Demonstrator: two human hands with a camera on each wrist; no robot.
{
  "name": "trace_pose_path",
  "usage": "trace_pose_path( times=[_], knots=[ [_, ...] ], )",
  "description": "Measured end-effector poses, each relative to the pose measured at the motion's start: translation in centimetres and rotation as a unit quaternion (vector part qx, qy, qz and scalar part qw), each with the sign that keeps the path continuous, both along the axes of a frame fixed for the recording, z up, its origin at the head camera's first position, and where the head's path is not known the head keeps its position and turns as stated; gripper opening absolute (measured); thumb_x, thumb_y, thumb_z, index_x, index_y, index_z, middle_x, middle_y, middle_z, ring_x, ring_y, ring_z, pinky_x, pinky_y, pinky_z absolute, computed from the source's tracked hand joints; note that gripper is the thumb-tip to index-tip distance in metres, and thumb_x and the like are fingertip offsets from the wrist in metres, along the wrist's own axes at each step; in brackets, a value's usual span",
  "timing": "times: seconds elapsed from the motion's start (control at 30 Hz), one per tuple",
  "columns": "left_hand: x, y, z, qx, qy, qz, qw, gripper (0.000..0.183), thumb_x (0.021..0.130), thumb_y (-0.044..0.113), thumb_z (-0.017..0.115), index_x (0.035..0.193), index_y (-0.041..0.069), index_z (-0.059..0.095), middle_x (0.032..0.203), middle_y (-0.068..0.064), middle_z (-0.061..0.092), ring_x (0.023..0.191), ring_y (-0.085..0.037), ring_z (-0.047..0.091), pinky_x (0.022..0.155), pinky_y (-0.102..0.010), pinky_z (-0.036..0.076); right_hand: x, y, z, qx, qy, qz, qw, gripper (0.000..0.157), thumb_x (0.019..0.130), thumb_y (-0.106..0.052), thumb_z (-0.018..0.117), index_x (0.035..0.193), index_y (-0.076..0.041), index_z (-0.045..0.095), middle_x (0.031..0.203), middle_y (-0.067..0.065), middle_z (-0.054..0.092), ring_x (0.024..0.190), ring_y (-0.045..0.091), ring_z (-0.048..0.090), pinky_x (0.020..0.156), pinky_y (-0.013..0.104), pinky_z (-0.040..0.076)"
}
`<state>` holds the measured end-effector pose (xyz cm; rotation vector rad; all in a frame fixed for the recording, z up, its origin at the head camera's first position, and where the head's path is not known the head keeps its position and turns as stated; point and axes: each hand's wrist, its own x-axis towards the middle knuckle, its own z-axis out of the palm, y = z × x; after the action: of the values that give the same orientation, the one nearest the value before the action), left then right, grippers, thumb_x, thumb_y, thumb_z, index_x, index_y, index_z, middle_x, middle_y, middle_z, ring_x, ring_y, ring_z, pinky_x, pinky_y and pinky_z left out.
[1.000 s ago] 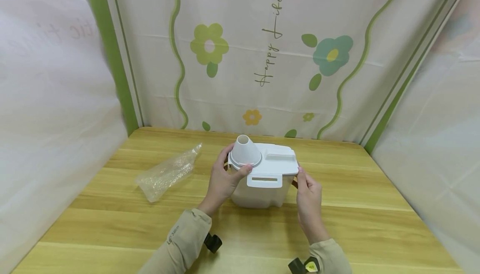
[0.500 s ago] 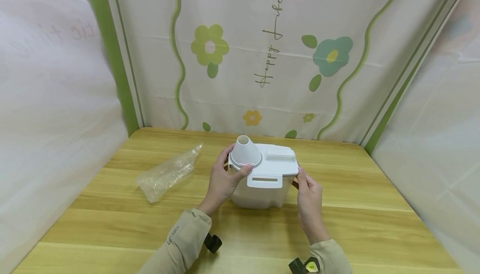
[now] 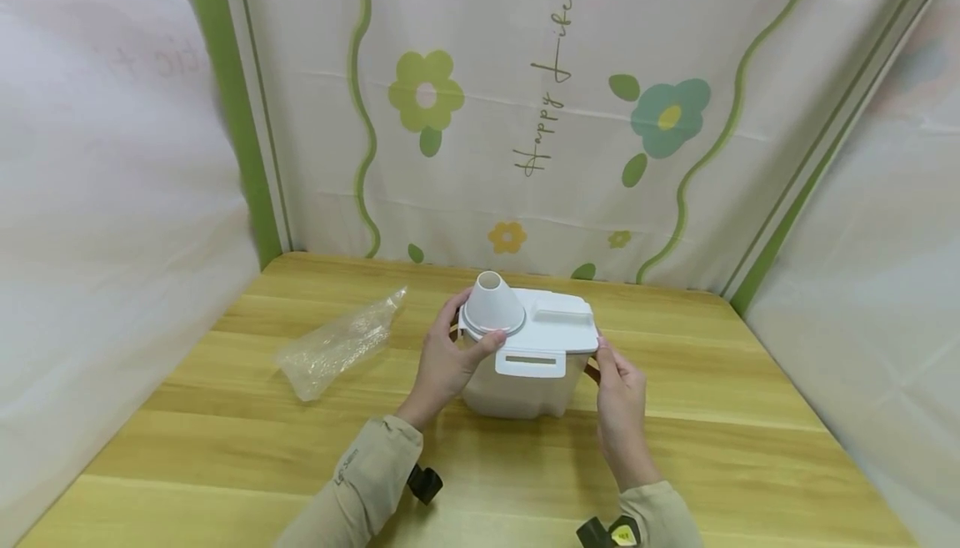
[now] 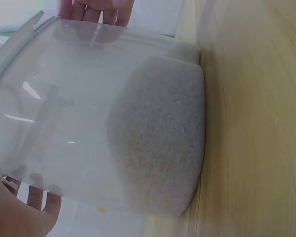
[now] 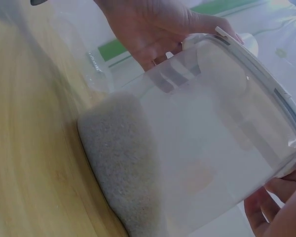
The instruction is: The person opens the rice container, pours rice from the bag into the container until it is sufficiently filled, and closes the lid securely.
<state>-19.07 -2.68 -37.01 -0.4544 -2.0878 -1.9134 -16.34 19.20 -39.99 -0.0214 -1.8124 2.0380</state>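
Observation:
A translucent storage container (image 3: 510, 396) stands upright on the table, its white lid (image 3: 570, 336) seated on top. On the lid's left part is a white cone (image 3: 491, 306) with an open tip; a slotted latch flap (image 3: 531, 364) sticks out at the front. Rice-like grains (image 4: 160, 133) fill the bottom part of the container. My left hand (image 3: 444, 364) grips its left side, thumb on the lid by the cone and fingers round the back. My right hand (image 3: 618, 402) holds the right end near the lid's corner, thumb at the edge, fingers partly hidden behind.
A crumpled clear plastic bag (image 3: 341, 349) lies on the wooden table (image 3: 247, 448) to the left of the container. A patterned curtain (image 3: 480, 114) hangs behind the table's back edge, with pale sheets on both sides.
The head view has shifted very slightly. Both hands keep their hold on the container, which stays in place.

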Motion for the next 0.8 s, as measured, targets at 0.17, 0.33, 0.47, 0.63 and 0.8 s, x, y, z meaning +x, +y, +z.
trace_pose_path(
  times=[0.17, 0.33, 0.47, 0.63, 0.8],
  knots=[
    [0.0, 0.0, -0.2, 0.0, 0.0, -0.001, 1.0, 0.069, 0.082, 0.017, 0.079, 0.143, 0.005, 0.048, 0.121, -0.01, 0.059, 0.111, -0.027, 0.05, 0.093, -0.049, 0.042, 0.0, 0.3, 0.0, -0.01, -0.013, 0.007, 1.0, 0.041, 0.106, -0.022, 0.048, 0.126, 0.011, 0.058, 0.142, 0.008, 0.052, 0.131, 0.019, 0.045, 0.097, 0.036, 0.047],
    [-1.7, 0.1, -2.2, -0.005, 0.004, -0.004, 1.0, 0.071, 0.083, 0.021, 0.08, 0.145, 0.012, 0.047, 0.124, -0.008, 0.058, 0.114, -0.028, 0.049, 0.095, -0.05, 0.041, -0.2, 0.9, 0.2, -0.02, -0.025, 0.011, 0.999, 0.04, 0.105, -0.022, 0.051, 0.124, 0.012, 0.06, 0.133, 0.008, 0.06, 0.116, 0.024, 0.054, 0.091, 0.033, 0.052],
    [-3.0, -0.1, -3.8, -0.009, 0.011, 0.0, 0.9999, 0.07, 0.081, 0.031, 0.081, 0.143, 0.023, 0.049, 0.124, -0.002, 0.058, 0.114, -0.022, 0.05, 0.094, -0.046, 0.043, -0.7, 1.3, 0.6, -0.024, -0.025, 0.019, 0.999, 0.042, 0.105, -0.025, 0.052, 0.125, 0.011, 0.061, 0.122, 0.009, 0.066, 0.111, 0.026, 0.058, 0.091, 0.035, 0.052],
    [-3.1, -0.4, -3.7, -0.015, 0.018, -0.003, 0.9997, 0.07, 0.08, 0.039, 0.082, 0.141, 0.027, 0.051, 0.123, 0.001, 0.058, 0.112, -0.018, 0.051, 0.093, -0.043, 0.046, -1.5, 1.8, 1.4, -0.004, -0.034, 0.034, 0.999, 0.044, 0.105, -0.027, 0.051, 0.129, 0.009, 0.059, 0.126, 0.012, 0.062, 0.111, 0.023, 0.057, 0.093, 0.034, 0.051],
    [-3.0, -0.6, -3.4, -0.022, 0.007, -0.008, 0.9997, 0.074, 0.079, 0.043, 0.082, 0.143, 0.026, 0.049, 0.125, 0.004, 0.057, 0.115, -0.016, 0.051, 0.096, -0.043, 0.047, -2.4, 2.7, 2.4, 0.039, -0.045, 0.075, 0.995, 0.052, 0.105, -0.033, 0.048, 0.138, 0.008, 0.05, 0.139, 0.014, 0.051, 0.121, 0.023, 0.049, 0.098, 0.032, 0.046]
  ],
)
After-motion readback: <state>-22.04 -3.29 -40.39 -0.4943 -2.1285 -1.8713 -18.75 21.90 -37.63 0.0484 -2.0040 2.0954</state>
